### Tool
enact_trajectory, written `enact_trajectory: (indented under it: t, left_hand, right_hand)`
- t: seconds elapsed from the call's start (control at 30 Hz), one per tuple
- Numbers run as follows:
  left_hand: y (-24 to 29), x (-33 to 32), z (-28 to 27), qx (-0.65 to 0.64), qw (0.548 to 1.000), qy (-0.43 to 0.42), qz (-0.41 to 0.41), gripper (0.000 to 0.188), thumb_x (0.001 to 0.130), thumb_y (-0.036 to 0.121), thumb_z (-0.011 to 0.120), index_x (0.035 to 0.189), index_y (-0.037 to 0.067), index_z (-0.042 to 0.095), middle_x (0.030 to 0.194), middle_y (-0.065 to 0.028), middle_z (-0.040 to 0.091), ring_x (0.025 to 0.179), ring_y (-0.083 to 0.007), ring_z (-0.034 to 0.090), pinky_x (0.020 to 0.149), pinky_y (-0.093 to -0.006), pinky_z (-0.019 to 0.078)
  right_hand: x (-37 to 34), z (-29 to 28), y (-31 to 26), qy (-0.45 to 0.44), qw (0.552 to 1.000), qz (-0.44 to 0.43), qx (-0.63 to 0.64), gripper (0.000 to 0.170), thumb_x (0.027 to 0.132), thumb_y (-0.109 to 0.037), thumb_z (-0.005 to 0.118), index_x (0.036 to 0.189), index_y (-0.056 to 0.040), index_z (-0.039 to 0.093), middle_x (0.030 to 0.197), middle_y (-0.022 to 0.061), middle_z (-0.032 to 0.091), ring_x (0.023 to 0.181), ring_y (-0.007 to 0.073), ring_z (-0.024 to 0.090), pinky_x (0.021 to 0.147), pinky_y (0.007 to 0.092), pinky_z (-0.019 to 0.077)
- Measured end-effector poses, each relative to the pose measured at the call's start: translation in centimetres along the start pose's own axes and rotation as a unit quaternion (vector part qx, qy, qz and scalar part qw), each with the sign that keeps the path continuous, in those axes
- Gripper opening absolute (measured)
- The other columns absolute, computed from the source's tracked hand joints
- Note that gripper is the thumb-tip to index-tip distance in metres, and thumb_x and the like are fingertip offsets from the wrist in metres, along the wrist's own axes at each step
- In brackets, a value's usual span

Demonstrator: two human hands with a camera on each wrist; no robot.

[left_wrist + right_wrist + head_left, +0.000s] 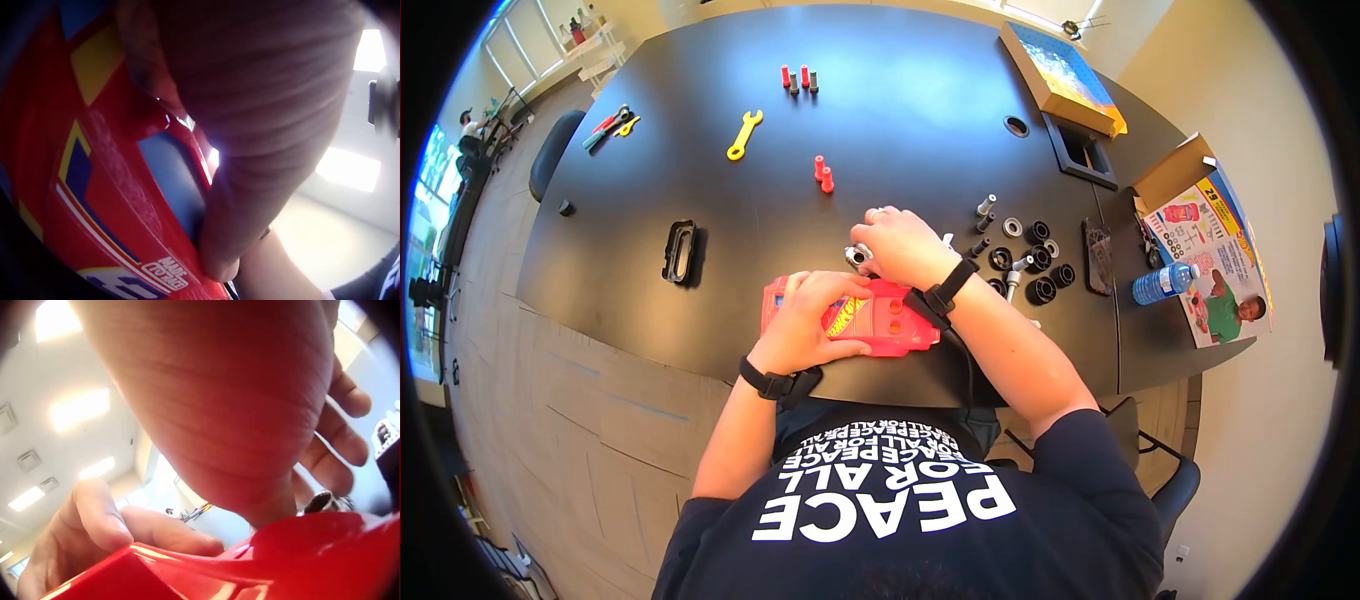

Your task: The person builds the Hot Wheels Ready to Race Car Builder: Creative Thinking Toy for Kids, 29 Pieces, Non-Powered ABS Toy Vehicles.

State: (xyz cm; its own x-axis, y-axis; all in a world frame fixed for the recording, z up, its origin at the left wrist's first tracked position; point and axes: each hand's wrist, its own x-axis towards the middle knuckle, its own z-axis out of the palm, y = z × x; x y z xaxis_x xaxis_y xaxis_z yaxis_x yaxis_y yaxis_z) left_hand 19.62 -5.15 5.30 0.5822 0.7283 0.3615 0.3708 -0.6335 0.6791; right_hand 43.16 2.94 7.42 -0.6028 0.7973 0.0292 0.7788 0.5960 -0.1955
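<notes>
A red toy car body [895,325] with yellow and blue decals lies near the table's front edge. My left hand [800,315] grips it from above, fingers across its left part and thumb along the near side. In the left wrist view, red panels [106,194] and a blue window [175,178] show beside that hand. Just beyond the body, my right hand [905,245] bends over a shiny silver toy part [858,255] and pinches it. In the right wrist view its fingertips sit at the silver part [325,503]; the thumb tip is hidden behind the red body.
Black wheels [1041,290] and grey bolts [986,205] cluster right of my right hand. Red pegs [827,180], a yellow wrench [745,135] and a black frame [684,252] lie farther out. A water bottle [1160,285] and printed box [1200,250] stand at right.
</notes>
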Motion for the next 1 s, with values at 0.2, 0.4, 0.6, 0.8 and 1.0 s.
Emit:
enact_trajectory:
  t: [0.2,0.4,0.6,0.8,1.0]
  left_hand:
    - [0.1,0.1,-0.1,-0.003,1.0,0.0,0.0,0.07,0.072,0.03,0.105,0.132,0.014,0.073,0.143,-0.0027,0.077,0.139,-0.0261,0.065,0.119,-0.0458,0.038]
    - [-0.2,0.1,0.1,0.002,1.0,-0.002,-0.006,0.073,0.067,0.03,0.107,0.131,0.015,0.075,0.146,-0.0048,0.076,0.136,-0.0299,0.064,0.119,-0.0459,0.0398]
    - [0.0,0.0,-0.1,-0.001,1.0,-0.004,-0.001,0.073,0.067,0.031,0.107,0.13,0.015,0.074,0.147,-0.0048,0.076,0.137,-0.0278,0.065,0.119,-0.0453,0.039]
    - [0.0,0.2,0.0,0.003,1.0,0.002,-0.009,0.069,0.072,0.03,0.105,0.131,0.015,0.073,0.143,-0.0037,0.077,0.137,-0.0265,0.066,0.118,-0.0456,0.0392]
    - [0.1,0.2,0.1,-0.001,1.0,0.007,-0.004,0.07,0.071,0.031,0.105,0.131,0.015,0.073,0.143,-0.0043,0.076,0.137,-0.0283,0.066,0.118,-0.0462,0.0391]
  right_hand:
    - [-0.9,0.0,0.5,-0.075,0.983,0.164,0.024,0.034,0.094,-0.012,0.081,0.129,-0.0133,0.082,0.13,0.0106,0.076,0.135,0.0326,0.065,0.109,0.048,0.0552]
    - [-1.6,0.6,1.7,0.02,0.995,-0.087,0.034,0.053,0.089,0.0,0.075,0.14,-0.0124,0.08,0.144,0.0034,0.076,0.14,0.0296,0.062,0.11,0.0488,0.0524]
    - [-1.7,0.8,1.8,-0.059,0.996,-0.051,0.053,0.052,0.089,0.001,0.076,0.139,-0.0121,0.081,0.143,0.0024,0.077,0.139,0.0305,0.063,0.113,0.0487,0.0518]
    - [-1.9,0.0,2.5,0.062,0.994,-0.066,0.068,0.039,0.093,-0.004,0.079,0.131,-0.0059,0.078,0.133,0.0121,0.076,0.121,0.0373,0.07,0.106,0.0481,0.0563]
    - [-9.3,-3.7,-1.6,0.084,0.976,-0.012,0.2,0.033,0.101,-0.013,0.079,0.131,-0.0024,0.073,0.123,0.0174,0.073,0.111,0.0411,0.072,0.098,0.0478,0.0593]
